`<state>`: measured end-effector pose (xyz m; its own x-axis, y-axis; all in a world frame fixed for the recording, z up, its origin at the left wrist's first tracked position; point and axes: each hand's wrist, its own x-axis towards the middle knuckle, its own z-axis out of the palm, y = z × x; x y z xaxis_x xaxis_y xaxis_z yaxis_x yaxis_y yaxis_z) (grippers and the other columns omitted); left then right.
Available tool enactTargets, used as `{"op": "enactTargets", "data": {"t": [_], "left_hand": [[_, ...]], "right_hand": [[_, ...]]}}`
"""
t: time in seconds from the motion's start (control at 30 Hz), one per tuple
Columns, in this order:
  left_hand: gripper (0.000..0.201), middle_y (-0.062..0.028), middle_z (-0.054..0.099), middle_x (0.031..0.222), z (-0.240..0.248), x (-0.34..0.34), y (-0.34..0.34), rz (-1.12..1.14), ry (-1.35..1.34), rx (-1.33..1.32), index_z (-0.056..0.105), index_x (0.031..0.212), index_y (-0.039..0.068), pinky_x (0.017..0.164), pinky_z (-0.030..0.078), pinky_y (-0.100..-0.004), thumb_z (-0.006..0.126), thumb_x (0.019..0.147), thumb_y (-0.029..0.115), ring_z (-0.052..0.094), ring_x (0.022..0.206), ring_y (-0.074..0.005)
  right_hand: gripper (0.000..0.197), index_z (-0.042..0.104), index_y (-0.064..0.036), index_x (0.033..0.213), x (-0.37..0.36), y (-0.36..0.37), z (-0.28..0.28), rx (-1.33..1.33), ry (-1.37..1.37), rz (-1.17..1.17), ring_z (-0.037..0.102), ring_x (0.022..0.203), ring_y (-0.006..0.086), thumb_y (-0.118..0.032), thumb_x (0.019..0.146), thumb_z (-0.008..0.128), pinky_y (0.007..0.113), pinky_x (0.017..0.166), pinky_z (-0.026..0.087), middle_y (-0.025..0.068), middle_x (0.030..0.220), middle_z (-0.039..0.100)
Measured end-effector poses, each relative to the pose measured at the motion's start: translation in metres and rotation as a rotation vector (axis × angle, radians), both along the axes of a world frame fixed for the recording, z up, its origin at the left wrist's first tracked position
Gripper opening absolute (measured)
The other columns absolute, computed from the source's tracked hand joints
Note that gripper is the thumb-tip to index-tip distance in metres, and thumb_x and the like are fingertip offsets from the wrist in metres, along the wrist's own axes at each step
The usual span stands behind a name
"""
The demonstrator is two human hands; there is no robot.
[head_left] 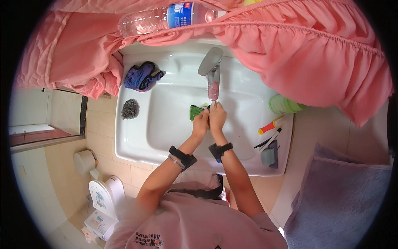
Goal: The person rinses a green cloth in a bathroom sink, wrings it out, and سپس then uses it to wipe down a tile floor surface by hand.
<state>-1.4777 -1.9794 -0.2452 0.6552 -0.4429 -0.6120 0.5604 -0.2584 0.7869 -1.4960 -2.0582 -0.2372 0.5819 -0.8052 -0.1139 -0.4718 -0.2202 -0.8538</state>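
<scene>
Green cloth [196, 113] sits pinched in my left hand [200, 123], midway between the sink's [125, 139] left and right edges; my right hand [217, 118] curls beneath the tap [213, 83], its hold hidden. A loose, wet pinch could drop the cloth; crowding could knock knuckles.

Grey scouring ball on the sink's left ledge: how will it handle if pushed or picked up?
The grey scouring ball is probably light and squashy, as its curly strands look loosely bundled. Its rounded outline suggests it could roll, though its rough surface may drag on the white sink.
</scene>
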Motion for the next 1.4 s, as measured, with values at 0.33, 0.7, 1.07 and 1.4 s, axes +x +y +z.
{"op": "enactTargets", "data": {"t": [0.33,0.7,1.07,1.4], "left_hand": [[0.041,-0.0023,0.059,0.085,-0.001,0.003,0.013,0.136,-0.015,-0.065,0.06,0.092,0.002,0.071,0.046,-0.0251,0.042,0.096,0.038,0.054,0.077,-0.0089],[0.039,0.0006,0.054,0.076,-0.001,-0.003,0.018,0.068,-0.123,0.106,0.058,0.086,0.002,0.068,0.045,-0.0251,0.044,0.095,0.037,0.05,0.071,-0.0078],[0.041,-0.002,0.059,0.076,0.012,-0.01,0.01,0.092,-0.085,0.027,0.062,0.091,-0.001,0.065,0.045,-0.023,0.042,0.096,0.034,0.052,0.069,-0.0074],[0.044,-0.0106,0.053,0.057,0.01,-0.013,0.013,0.169,-0.249,0.018,0.056,0.079,-0.007,0.054,0.041,-0.033,0.044,0.095,0.032,0.048,0.054,-0.017]], "right_hand": [[0.042,0.054,0.0024,0.067,-0.011,0.006,-0.008,-0.017,-0.029,0.026,0.054,0.062,0.0396,-0.029,0.093,0.044,0.046,0.059,0.041,0.0218,0.065,0.056],[0.046,0.051,0.0043,0.062,-0.008,-0.018,-0.015,0.076,-0.004,-0.037,0.048,0.052,0.035,-0.03,0.092,0.046,0.044,0.055,0.038,0.0199,0.058,0.053],[0.041,0.053,0.002,0.067,0.002,-0.017,-0.027,0.021,-0.028,-0.053,0.05,0.055,0.0374,-0.029,0.092,0.045,0.043,0.054,0.039,0.0207,0.061,0.054],[0.033,0.055,0.002,0.073,-0.003,0.016,-0.013,-0.044,-0.012,-0.009,0.055,0.065,0.0403,-0.024,0.09,0.046,0.047,0.061,0.041,0.0228,0.068,0.057]]}}
